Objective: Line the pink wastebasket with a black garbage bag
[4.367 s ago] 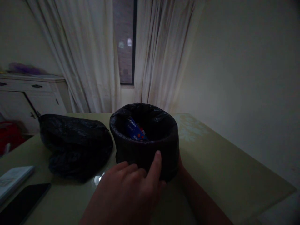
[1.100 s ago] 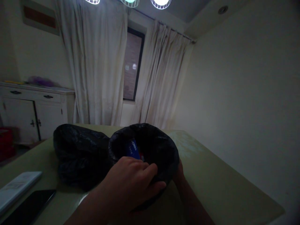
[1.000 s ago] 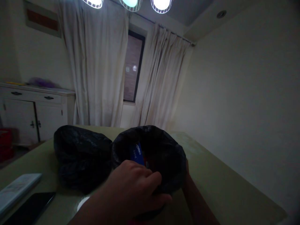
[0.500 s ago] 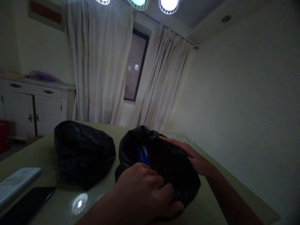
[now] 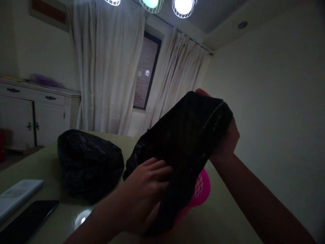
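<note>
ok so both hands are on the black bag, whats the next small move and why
Probably keep lifting the bag up and clear of the pink bin. The right hand holds its top end raised, the left hand grips its lower part, and that lower end looks to hang at the bin's rim. A second black bag lies close on the left, so lift toward the right.

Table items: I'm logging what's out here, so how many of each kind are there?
Black plastic bags: 2
Pink basket: 1
Phone: 1
Booklet: 1
Total: 5
</note>
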`<state>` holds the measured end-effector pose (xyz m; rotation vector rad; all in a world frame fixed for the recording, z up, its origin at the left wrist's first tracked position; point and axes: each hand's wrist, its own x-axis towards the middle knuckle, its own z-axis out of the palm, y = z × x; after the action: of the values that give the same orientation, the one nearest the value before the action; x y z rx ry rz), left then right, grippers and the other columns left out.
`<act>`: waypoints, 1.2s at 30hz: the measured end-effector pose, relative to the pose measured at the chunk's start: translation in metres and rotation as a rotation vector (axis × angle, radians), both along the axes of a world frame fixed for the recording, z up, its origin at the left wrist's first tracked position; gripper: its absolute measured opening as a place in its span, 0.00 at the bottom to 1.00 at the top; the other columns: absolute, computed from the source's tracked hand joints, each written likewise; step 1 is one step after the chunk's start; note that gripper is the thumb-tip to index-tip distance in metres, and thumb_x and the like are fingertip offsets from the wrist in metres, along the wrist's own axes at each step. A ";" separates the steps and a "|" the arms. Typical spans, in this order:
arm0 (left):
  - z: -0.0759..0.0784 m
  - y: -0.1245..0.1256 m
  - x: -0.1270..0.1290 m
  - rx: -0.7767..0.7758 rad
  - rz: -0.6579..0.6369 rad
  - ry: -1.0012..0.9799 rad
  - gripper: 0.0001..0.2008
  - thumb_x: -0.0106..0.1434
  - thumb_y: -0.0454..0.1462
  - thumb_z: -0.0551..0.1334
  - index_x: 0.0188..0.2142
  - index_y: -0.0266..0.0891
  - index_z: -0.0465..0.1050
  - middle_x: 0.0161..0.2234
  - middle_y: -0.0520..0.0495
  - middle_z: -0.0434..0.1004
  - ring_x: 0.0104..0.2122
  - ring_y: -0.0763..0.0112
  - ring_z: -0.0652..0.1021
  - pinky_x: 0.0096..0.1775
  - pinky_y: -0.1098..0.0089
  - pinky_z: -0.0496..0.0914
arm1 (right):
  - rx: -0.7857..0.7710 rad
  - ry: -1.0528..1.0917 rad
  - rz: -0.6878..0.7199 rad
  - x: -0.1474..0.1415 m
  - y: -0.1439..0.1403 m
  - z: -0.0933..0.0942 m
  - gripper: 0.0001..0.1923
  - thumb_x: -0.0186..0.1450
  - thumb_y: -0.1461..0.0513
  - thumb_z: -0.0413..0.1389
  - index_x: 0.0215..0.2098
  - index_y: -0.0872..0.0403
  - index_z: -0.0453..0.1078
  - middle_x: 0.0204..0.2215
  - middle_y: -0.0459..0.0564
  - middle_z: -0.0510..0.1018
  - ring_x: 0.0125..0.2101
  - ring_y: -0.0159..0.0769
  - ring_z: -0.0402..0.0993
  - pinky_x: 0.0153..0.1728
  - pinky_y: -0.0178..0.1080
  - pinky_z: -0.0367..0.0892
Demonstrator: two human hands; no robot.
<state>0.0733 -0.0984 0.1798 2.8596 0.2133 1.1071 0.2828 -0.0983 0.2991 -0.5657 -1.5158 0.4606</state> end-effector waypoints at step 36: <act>0.008 -0.017 -0.047 -0.445 -0.007 -0.841 0.16 0.71 0.43 0.67 0.55 0.56 0.68 0.56 0.51 0.79 0.54 0.61 0.82 0.48 0.66 0.82 | 0.117 -0.884 -0.143 0.030 -0.033 0.002 0.52 0.55 0.50 0.77 0.74 0.44 0.65 0.72 0.53 0.67 0.73 0.55 0.59 0.74 0.58 0.55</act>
<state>0.0258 -0.1150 0.1882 1.8271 0.3305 1.8472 0.3124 -0.1317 0.3016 -0.8362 -2.2980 -0.0194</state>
